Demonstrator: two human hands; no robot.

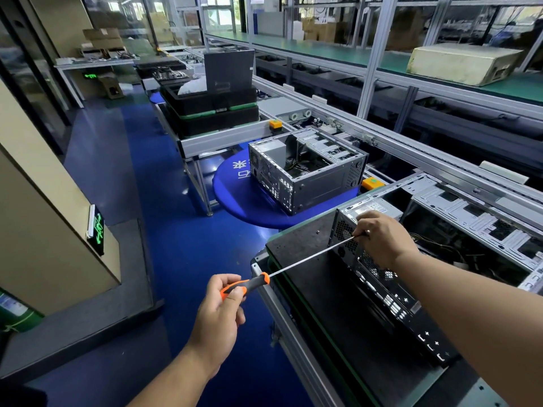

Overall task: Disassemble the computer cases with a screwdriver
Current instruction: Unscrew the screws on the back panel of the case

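Head view. I count two opened computer cases and one screwdriver. The near computer case (390, 292) lies on a black work plate (308, 245) on the bench at lower right, its rear panel facing me. The second computer case (305, 171), side panel off, stands well apart on a round blue platform (232, 186) beyond the bench end.

The screwdriver (293, 264) has an orange-and-black handle and a long thin shaft. My left hand (223, 306) has its fingers curled round the handle, out over the blue floor, beside the bench edge. The shaft runs up and right to the upper rear corner of the near case. My right hand (382, 239) rests on that corner, thumb and forefinger pinching the shaft near its tip. I cannot tell whether the tip sits in a screw; the fingers hide it.

Farther along, black trays (211, 107) are stacked on a second bench.
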